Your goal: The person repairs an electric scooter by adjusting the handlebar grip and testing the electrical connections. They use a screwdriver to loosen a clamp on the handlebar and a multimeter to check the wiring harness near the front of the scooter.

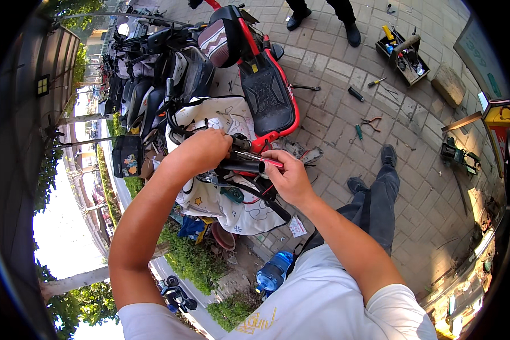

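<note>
My left hand [207, 148] is closed at the handlebar assembly of a red and black electric scooter [266, 96]; what its curled fingers hold is hidden. My right hand [286, 178] grips a slim tool with a red handle [272, 162], its metal part reaching left toward my left fingers, just above a black tube [241, 166]. Around and below both hands lie a white patterned padded cover [238, 221], cables and black bar parts.
Parked scooters [147, 68] crowd the upper left. A person's legs [348, 25] stand at the top. A toolbox [402, 56], pliers [371, 122], screwdrivers and other tools lie on the paving at right. A blue water jug [275, 269] sits below, beside shrubs [190, 260].
</note>
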The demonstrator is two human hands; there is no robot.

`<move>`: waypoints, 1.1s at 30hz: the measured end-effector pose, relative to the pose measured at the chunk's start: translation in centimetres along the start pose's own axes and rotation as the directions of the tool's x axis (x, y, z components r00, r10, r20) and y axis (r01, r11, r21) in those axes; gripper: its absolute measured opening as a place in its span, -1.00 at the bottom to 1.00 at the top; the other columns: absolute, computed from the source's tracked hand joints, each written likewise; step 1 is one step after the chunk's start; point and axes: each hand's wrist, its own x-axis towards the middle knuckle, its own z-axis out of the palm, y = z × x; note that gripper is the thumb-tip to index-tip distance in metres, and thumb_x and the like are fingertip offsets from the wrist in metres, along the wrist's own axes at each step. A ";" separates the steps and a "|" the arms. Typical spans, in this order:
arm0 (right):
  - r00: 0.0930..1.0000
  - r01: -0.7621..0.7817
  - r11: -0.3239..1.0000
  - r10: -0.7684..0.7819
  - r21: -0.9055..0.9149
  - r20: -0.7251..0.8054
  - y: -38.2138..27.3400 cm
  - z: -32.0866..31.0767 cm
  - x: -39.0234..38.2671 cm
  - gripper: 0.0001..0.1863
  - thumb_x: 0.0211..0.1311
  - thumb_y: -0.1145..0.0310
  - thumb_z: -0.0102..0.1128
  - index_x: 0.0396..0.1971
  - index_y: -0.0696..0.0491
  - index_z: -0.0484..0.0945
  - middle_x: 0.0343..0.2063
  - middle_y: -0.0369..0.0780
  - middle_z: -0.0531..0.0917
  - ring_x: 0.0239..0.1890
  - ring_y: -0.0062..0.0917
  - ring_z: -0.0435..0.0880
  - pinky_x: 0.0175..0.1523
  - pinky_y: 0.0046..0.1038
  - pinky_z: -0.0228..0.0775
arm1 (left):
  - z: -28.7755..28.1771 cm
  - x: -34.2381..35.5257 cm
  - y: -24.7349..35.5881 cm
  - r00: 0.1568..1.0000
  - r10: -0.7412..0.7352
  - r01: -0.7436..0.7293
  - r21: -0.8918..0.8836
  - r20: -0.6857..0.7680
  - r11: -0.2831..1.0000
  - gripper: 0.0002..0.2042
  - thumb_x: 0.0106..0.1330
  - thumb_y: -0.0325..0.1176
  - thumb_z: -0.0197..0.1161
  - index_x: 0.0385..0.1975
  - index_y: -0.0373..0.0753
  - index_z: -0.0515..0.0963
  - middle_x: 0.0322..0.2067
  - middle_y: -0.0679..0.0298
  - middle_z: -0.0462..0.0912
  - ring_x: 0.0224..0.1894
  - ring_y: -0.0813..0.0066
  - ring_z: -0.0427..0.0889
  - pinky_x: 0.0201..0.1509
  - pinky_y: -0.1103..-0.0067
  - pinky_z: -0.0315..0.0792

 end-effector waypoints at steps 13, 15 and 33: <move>0.999 -0.013 1.000 0.014 -0.009 0.044 -0.9 -1.1 0.1 -0.80 0.17 0.48 0.20 -0.21 0.22 0.57 -0.40 -0.16 0.58 -0.40 -0.47 0.55 -0.27 -0.50 0.36 | -2.0 0.3 -0.4 0.994 -0.008 0.029 -0.196 0.108 0.980 -0.87 0.16 -0.40 0.21 -0.37 -0.32 0.55 -0.32 0.06 0.55 -0.15 0.07 0.54 -0.04 0.32 0.43; 0.998 -0.025 0.999 0.026 -0.024 0.053 -0.9 -1.3 0.1 -0.80 0.16 0.48 0.21 -0.21 0.21 0.57 -0.41 -0.16 0.58 -0.42 -0.47 0.54 -0.28 -0.51 0.36 | -2.0 0.3 -0.5 0.994 -0.007 0.028 -0.201 0.108 0.979 -0.87 0.15 -0.40 0.22 -0.37 -0.33 0.55 -0.33 0.07 0.55 -0.16 0.07 0.54 -0.05 0.32 0.44; 0.994 0.025 1.000 -0.024 -0.008 0.107 -0.7 -1.4 1.0 -0.81 0.14 0.52 0.22 -0.23 0.19 0.56 -0.49 -0.15 0.54 -0.51 -0.39 0.53 -0.39 -0.45 0.37 | -2.3 0.9 -0.7 0.989 0.018 0.024 -0.283 0.145 0.959 -0.92 0.15 -0.44 0.25 -0.41 -0.29 0.54 -0.39 0.11 0.54 -0.22 0.09 0.54 -0.15 0.31 0.43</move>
